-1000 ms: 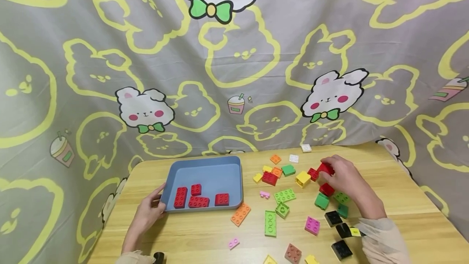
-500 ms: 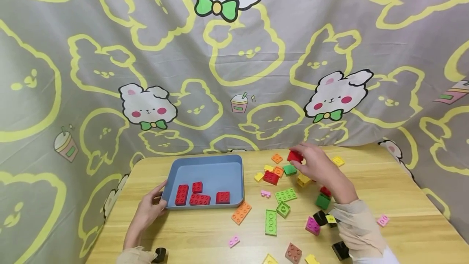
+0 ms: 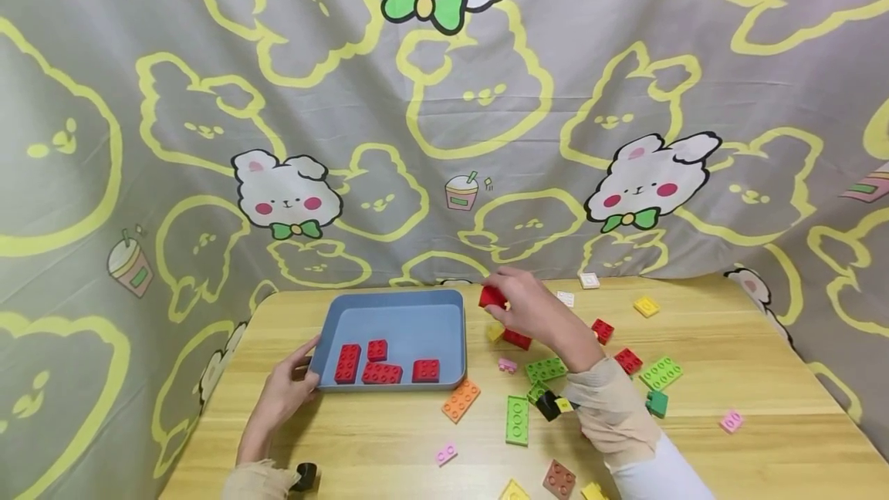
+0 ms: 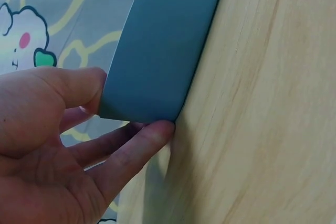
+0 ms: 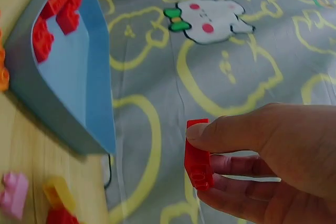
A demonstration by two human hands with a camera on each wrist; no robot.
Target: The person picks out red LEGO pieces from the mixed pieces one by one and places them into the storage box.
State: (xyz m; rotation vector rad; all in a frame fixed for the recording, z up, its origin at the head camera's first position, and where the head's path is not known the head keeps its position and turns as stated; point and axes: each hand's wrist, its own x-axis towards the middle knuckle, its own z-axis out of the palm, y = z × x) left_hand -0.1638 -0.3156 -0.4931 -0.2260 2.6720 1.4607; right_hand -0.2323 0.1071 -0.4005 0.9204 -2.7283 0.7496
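A blue tray point(image 3: 396, 315) stands at the left of the table, with several red bricks point(image 3: 382, 373) inside along its near side. My left hand point(image 3: 283, 390) grips its left corner. The left wrist view shows the thumb against the tray wall point(image 4: 157, 45) and the fingers at its bottom edge. Between thumb and fingers, my right hand point(image 3: 524, 303) pinches a red toy brick point(image 5: 198, 156), held above the table just right of the tray. A second red brick point(image 3: 517, 339) lies below that hand, partly hidden by it.
Loose bricks lie scattered to the right: a green plate brick point(image 3: 517, 420), a brown brick point(image 3: 559, 478), a yellow one point(image 3: 647, 306). An orange brick point(image 3: 461, 400) lies by the tray's near right corner. A patterned cloth point(image 3: 444, 137) hangs behind the table.
My right hand has picked up the red brick from the right-hand pile and carried it left, close to the tray. The left hand keeps its grip on the tray corner.
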